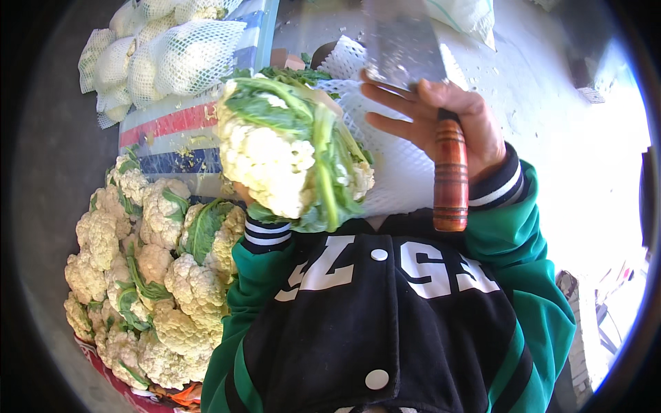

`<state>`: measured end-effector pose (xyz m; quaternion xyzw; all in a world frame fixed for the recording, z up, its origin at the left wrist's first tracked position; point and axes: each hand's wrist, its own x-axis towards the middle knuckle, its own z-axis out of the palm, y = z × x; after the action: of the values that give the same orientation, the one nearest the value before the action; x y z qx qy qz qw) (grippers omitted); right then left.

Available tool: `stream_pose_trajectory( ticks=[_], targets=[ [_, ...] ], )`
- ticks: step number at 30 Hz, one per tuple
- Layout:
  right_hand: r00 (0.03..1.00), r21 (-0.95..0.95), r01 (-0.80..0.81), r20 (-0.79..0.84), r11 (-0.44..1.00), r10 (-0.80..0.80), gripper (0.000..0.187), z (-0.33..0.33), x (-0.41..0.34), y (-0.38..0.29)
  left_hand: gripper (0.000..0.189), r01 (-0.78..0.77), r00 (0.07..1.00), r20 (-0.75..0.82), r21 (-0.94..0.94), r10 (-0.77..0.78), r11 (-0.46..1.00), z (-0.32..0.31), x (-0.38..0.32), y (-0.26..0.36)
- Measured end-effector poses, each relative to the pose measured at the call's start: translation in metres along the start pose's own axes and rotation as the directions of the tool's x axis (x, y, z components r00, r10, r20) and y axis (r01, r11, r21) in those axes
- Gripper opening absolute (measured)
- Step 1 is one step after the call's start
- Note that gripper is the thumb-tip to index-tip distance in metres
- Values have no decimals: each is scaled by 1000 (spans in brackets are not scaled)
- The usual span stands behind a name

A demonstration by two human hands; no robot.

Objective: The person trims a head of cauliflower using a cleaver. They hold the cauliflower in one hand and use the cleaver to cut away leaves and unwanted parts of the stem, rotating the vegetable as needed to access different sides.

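Note:
A large head of cauliflower (268, 168), partly wrapped in green leaves, is held up in front of my chest. My left hand (243, 192) supports it from the lower left; most of that hand is hidden behind the head. To the right, my right hand (444, 121) holds a cleaver (405, 44) with a ringed, reddish-brown wooden handle. The handle lies across the palm and the thumb rests near the base of the blade, while the other fingers are spread. Small pale bits cling to the blurred blade, which points away from me, apart from the cauliflower.
Trimmed cauliflowers (193, 284) are heaped at the left. Beyond them, several cauliflowers in white foam netting (191, 57) rest on a striped surface (173, 126) strewn with crumbs. White foam nets (397, 180) lie behind the held head. A white sack (467, 20) stands on the floor.

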<state>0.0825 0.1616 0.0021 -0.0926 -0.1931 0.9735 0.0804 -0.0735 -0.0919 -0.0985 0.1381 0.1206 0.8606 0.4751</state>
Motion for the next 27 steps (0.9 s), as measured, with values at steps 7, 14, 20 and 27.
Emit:
stream_pose_trajectory(
  ticks=[7,14,20,27],
  targets=[
    [945,-187,160,-256,969,-205,28,-44,-15,11,61,-37,997,-72,23,38,999,1,-12,10],
    [951,-266,134,-236,954,-200,63,-61,-16,13,59,-64,988,-127,149,83,987,16,-21,16],
    [950,-245,148,-233,958,-207,66,-60,-13,16,57,-72,983,-147,233,108,970,26,-26,13],
    [948,-256,128,-253,958,-194,71,-60,-17,17,55,-97,967,-185,375,176,922,51,-38,17]
  ],
)
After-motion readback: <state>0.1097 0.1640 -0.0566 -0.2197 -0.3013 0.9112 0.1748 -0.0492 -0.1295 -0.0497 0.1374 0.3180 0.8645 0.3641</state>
